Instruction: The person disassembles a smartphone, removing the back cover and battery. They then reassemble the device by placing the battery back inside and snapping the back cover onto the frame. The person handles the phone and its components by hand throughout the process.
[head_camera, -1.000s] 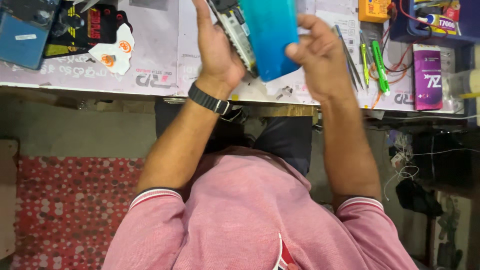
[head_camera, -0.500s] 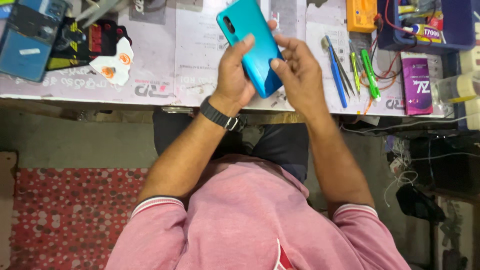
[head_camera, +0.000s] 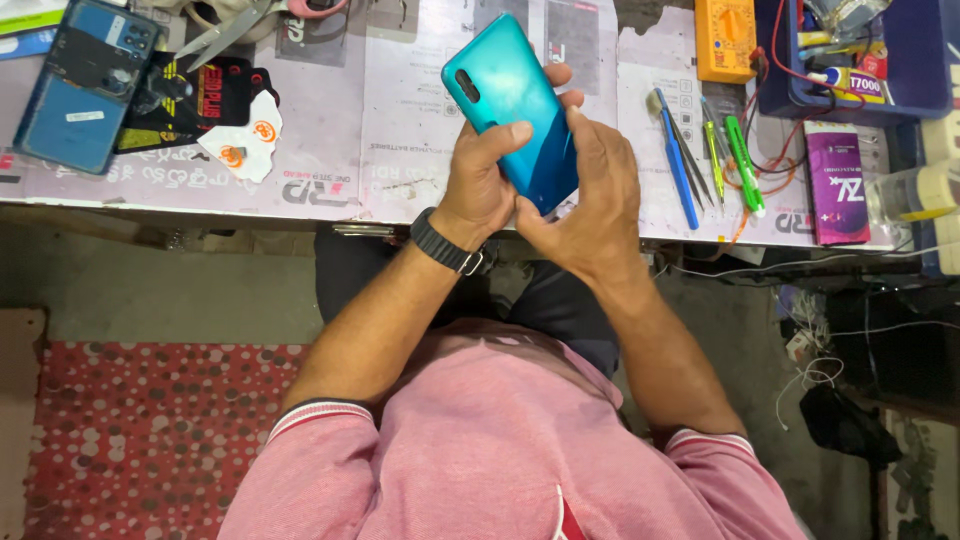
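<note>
Head view: both hands hold a teal smartphone back-side up, lifted over the front edge of the desk, camera lens at its upper end. Left hand wraps the lower left edge, thumb across the back. Right hand covers the lower right corner, fingers pressed on the glossy shell. Both grips are closed on the phone, not wide.

Handling judgement: light, stiff slab. The glossy back looks slick, so grip by the long side edges rather than pinching the flat faces. The screen faces down and is hidden, so I can't tell its condition. Probably fragile at the glass and corners; keep it low over the desk.

Around it: a blue phone back cover sits at the far left, well apart. A blue pry tool, tweezers and a green pen-like tool lie just right of the hands. An orange multimeter sits beyond them, beside a blue tray.
</note>
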